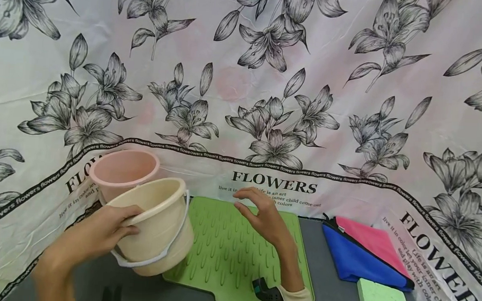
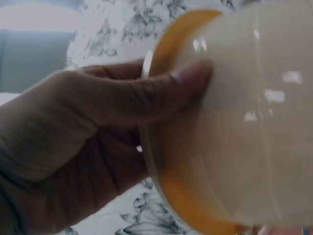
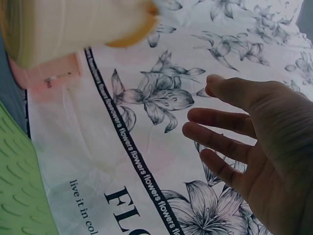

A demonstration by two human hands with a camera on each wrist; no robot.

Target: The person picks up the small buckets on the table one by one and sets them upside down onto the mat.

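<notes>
My left hand (image 1: 106,230) grips the rim of a cream bucket (image 1: 164,237), which is tilted and has a white handle hanging down its front. In the left wrist view the thumb (image 2: 186,81) lies along the bucket's (image 2: 259,117) wall, with the other fingers on the far side of the rim. Above the green ridged mat (image 1: 235,255), my right hand (image 1: 268,220) is raised, holding nothing, its fingers loosely bent and apart from the bucket. The right wrist view also shows this hand (image 3: 259,142) with its fingers spread.
Behind the cream bucket stands a pink bucket (image 1: 125,169), partly hidden by it. A folded blue and pink cloth (image 1: 366,252) lies on the dark surface at the right, with a light green sponge (image 1: 384,299) in front. A flower-printed sheet (image 1: 243,100) hangs behind.
</notes>
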